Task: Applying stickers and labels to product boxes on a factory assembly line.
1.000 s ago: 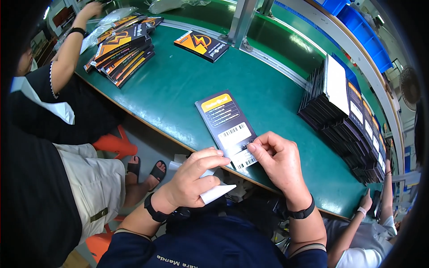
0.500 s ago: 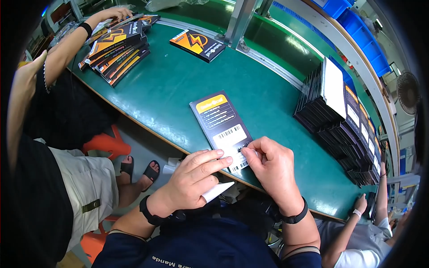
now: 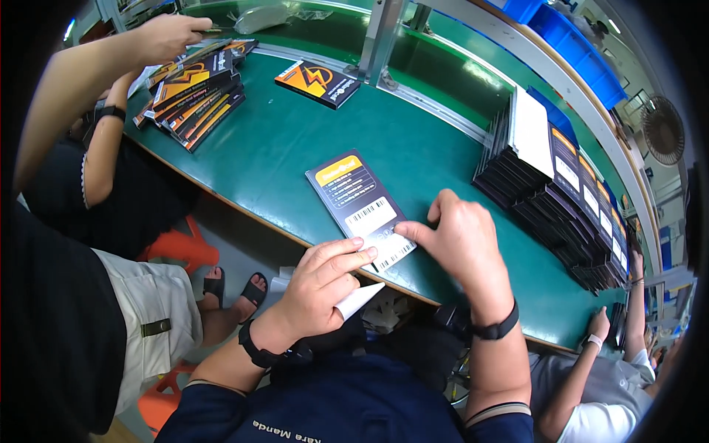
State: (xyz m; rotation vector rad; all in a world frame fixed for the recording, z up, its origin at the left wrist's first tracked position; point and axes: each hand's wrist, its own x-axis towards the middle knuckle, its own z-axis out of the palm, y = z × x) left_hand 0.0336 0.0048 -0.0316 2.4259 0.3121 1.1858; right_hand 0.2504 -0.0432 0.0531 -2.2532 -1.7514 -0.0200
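A flat black box with an orange band and white barcode labels lies on the green table, its near end at the front edge. My left hand has its index and middle fingertips on the box's lower end, by a barcode label. A folded white sheet is gripped in the palm of that hand, below the box. My right hand is at the box's right side. Its thumb tip is at the edge near the lower label, and the index finger is raised apart from it, with nothing visible between them.
Another orange-and-black box lies farther back. Stacks of black boxes stand at right, and a fanned pile lies at far left. One person's arm reaches over that pile. Another person's hand is at lower right. A metal post rises behind.
My right hand has opened from a pinch over the label and shifted right, its index finger lifting. My left hand stays on the box. At far left another person's arm has come over the pile.
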